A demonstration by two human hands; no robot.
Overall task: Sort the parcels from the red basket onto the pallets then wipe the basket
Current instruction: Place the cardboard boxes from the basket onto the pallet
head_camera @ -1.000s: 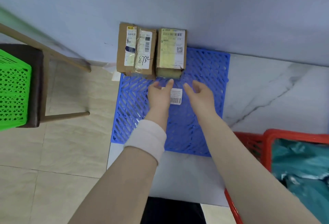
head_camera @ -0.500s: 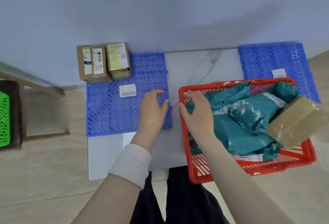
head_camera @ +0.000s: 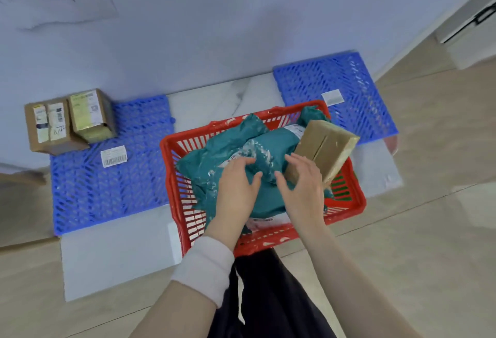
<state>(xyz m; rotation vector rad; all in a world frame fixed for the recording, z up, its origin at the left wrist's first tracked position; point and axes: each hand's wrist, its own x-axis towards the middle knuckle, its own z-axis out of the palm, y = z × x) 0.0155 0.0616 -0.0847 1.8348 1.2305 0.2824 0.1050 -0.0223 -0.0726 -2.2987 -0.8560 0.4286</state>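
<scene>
The red basket (head_camera: 171,176) sits in front of me between two blue pallets. Teal plastic mailer parcels (head_camera: 222,147) fill it, and a brown cardboard box (head_camera: 326,147) leans tilted at its right side. Both hands are over the basket. My left hand (head_camera: 236,190) lies on the teal parcels with relaxed fingers. My right hand (head_camera: 303,184) hovers with spread fingers just beside the brown box's lower edge, gripping nothing. Two cardboard boxes (head_camera: 48,125) (head_camera: 91,114) stand at the far left corner of the left pallet (head_camera: 107,190). The right pallet (head_camera: 357,90) holds only a label.
A white marbled slab (head_camera: 112,254) lies under pallets and basket on a beige tiled floor. A pale wall runs behind. A barcode label (head_camera: 114,155) sits on the left pallet. A doorway or cabinet edge (head_camera: 472,23) is at the top right.
My view swung right from the left pallet to the basket. Both hands left the pallet, passed the basket's left rim and now sit over the parcels inside.
</scene>
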